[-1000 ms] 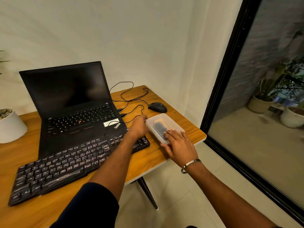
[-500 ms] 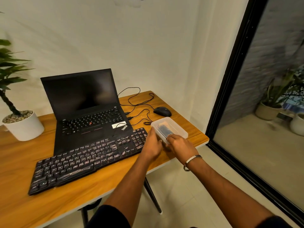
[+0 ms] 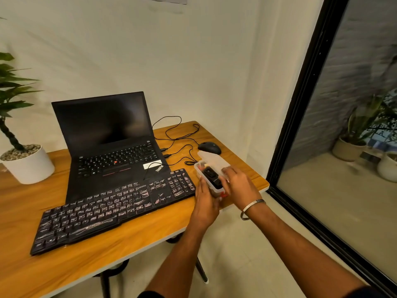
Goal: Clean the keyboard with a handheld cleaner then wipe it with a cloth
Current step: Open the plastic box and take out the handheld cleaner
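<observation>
Now the clear plastic box sits open just right of the long black external keyboard; its lid, shut a moment ago, is tipped up, exposing the black handheld cleaner inside. So fetching the cleaner can start; no cleaning done yet, no cloth visible. Left hand grips the box's near end. Right hand curls over the box's right rim. One keyboard, one black laptop behind it, one black mouse behind the box, two hands.

Dim warm light, wide-angle edge warp.
</observation>
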